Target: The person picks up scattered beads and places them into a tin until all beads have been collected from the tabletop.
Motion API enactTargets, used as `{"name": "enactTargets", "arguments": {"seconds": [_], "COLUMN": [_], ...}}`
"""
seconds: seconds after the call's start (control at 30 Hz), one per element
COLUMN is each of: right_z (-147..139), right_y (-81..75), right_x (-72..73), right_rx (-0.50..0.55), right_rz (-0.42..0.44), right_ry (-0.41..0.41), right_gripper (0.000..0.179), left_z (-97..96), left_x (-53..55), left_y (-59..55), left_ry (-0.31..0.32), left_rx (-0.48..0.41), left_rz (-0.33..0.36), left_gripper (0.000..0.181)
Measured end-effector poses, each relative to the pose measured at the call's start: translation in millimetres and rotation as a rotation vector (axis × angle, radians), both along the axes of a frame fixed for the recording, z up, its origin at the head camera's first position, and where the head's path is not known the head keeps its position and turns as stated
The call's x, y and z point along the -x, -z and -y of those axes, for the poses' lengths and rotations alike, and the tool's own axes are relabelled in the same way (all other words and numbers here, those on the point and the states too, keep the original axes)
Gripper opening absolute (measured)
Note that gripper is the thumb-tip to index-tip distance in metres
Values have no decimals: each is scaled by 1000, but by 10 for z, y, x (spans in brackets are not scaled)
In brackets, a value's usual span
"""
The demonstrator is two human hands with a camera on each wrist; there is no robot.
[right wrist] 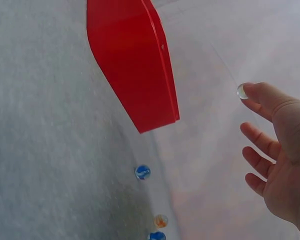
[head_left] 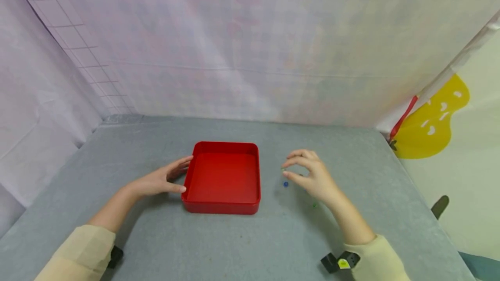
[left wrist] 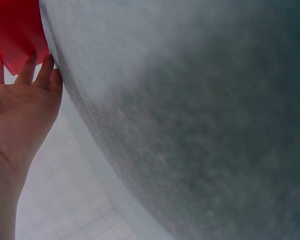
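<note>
A square, shallow red box (head_left: 220,207) rests on the grey cloth, with nothing inside it. My left hand (head_left: 156,181) touches its left side, thumb by the near corner and fingers further back; the left wrist view shows those fingers (left wrist: 44,75) fairly straight against the red wall. To the right of the box, my right hand (head_left: 317,179) is raised over the cloth and pinches a clear glass marble (right wrist: 241,91) between thumb and index finger. Its other fingers are spread. Below it lie a blue marble (head_left: 286,184) and a green marble (head_left: 314,205).
An orange-streaked marble (right wrist: 161,221) and another blue marble (right wrist: 156,236) show in the right wrist view. Grey cloth (head_left: 234,250) covers the table. A pale curtain (head_left: 250,55) hangs behind it, and a yellow decoration (head_left: 433,125) is at the right.
</note>
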State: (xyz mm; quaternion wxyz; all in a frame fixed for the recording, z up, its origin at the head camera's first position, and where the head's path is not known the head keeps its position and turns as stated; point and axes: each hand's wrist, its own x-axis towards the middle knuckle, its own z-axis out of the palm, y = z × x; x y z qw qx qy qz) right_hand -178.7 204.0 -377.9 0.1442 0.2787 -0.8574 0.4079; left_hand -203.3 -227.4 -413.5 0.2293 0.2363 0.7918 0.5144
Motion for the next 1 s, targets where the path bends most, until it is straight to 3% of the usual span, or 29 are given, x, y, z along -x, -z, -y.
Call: {"name": "enactTargets", "arguments": {"seconds": [0.33,1.0], "right_z": [146,400], "right_y": [33,97], "right_x": [-11,5], "right_rx": [9,17], "right_rz": [54,63], "right_ry": [-24,-74], "right_gripper": [16,15], "left_z": [4,2], "left_x": [12,6], "left_y": [18,17], "left_ry": [4,11], "left_rx": [-6,-20], "left_rz": [-4,-2], "left_gripper": [86,85]}}
